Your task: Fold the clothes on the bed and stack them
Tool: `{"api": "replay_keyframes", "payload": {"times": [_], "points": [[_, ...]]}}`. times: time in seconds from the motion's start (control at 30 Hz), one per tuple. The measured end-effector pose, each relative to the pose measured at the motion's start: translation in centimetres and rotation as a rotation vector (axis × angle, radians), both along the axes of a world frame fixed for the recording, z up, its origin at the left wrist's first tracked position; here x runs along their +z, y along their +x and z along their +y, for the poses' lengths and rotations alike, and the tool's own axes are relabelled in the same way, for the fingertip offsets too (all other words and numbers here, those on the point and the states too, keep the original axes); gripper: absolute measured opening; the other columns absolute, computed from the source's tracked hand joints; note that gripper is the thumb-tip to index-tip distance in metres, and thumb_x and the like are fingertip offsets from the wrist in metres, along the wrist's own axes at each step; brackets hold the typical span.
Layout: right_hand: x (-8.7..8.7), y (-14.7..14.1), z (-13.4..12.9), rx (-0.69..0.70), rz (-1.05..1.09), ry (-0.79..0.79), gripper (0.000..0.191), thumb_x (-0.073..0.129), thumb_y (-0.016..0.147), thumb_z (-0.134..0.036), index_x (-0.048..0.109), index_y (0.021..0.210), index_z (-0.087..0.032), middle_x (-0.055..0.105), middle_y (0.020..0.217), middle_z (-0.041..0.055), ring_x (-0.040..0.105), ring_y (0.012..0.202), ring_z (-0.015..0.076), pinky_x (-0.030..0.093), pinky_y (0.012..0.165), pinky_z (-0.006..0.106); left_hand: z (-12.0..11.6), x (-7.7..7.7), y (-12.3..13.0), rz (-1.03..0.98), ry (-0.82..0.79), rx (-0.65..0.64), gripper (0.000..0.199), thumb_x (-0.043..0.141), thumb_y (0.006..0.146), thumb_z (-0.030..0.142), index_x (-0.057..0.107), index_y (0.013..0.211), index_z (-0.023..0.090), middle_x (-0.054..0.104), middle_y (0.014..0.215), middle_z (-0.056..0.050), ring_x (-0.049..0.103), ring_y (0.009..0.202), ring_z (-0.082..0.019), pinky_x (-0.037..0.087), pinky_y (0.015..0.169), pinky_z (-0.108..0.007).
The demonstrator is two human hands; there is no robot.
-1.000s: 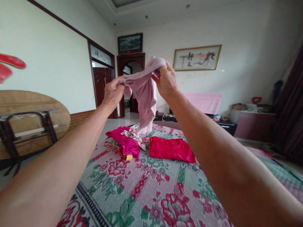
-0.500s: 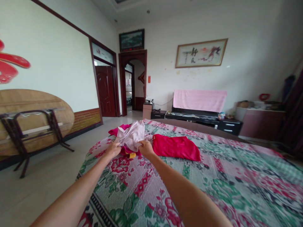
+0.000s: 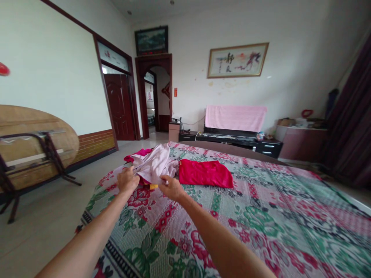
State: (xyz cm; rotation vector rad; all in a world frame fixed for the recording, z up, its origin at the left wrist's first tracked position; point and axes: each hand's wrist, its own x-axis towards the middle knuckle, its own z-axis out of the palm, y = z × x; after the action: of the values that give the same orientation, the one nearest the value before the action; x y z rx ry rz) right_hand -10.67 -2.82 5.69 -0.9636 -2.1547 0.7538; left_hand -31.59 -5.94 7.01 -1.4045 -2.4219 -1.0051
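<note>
Pale pink cloth (image 3: pixel 155 164) gripped by left hand (image 3: pixel 127 180) and right hand (image 3: pixel 171 188)

The pale pink cloth is spread in loose creases left of the frame's centre, over a magenta cloth (image 3: pixel 139 153) that is mostly covered and seen chiefly at the heap's upper left. At the heap's lower edge a small yellow patch (image 3: pixel 153 186) is exposed; what it belongs to cannot be made out. The cloth's left side is pinched in the closed left hand, its lower edge in the closed right hand; the fingertips are only partly shown. Near the centre, a folded red cloth (image 3: pixel 205 173) is laid on the floral cover (image 3: pixel 232 216), which is cut off at the bottom and right of the frame. On the left, a round wooden tabletop (image 3: pixel 34 119) and a red wall ornament (image 3: pixel 3 69) are cropped.
</note>
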Motion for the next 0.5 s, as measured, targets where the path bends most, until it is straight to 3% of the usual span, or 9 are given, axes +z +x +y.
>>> {"api": "replay_keyframes", "payload": {"times": [0.1,0.23,0.37,0.5], "points": [[0.2,4.4,1.5,-0.184,-0.029,0.085,0.036,0.05,0.078,-0.013,0.065,0.109,-0.022,0.069,0.104,0.0029,0.064,0.091,0.017,0.046,0.082,0.024,0.3,1.1,2.4,0.145,0.192,-0.005,0.053,0.046,0.07,0.01,0.058,0.121,0.015,0.057,0.128,-0.014,0.049,0.12,-0.029,0.039,0.102,-0.041],[0.1,10.5,3.3,-0.404,-0.189,0.25,0.039,0.044,0.078,-0.009,0.065,0.109,-0.019,0.065,0.115,0.0078,0.058,0.107,0.0191,0.041,0.092,0.027,2.3,1.6,7.0,0.188,0.3,-0.306,0.051,0.041,0.07,0.006,0.061,0.116,0.013,0.058,0.127,-0.011,0.049,0.122,-0.021,0.034,0.109,-0.031],[-0.4,14.2,3.9,-0.505,-0.356,0.339,0.041,0.045,0.081,-0.016,0.06,0.12,-0.018,0.059,0.126,0.0107,0.048,0.118,0.0239,0.034,0.098,0.036,4.2,-0.2,12.0,0.142,0.21,-0.573,0.046,0.04,0.075,0.007,0.064,0.113,0.017,0.061,0.124,-0.008,0.054,0.119,-0.019,0.039,0.107,-0.032],[-0.2,15.0,3.9,-0.517,-0.471,0.38,0.041,0.045,0.083,-0.019,0.06,0.121,-0.02,0.062,0.115,0.0132,0.05,0.113,0.0275,0.029,0.097,0.043,4.8,-2.9,15.4,0.063,0.136,-0.613,0.043,0.042,0.077,0.008,0.065,0.112,0.017,0.064,0.12,-0.01,0.056,0.117,-0.02,0.042,0.106,-0.034]]}}
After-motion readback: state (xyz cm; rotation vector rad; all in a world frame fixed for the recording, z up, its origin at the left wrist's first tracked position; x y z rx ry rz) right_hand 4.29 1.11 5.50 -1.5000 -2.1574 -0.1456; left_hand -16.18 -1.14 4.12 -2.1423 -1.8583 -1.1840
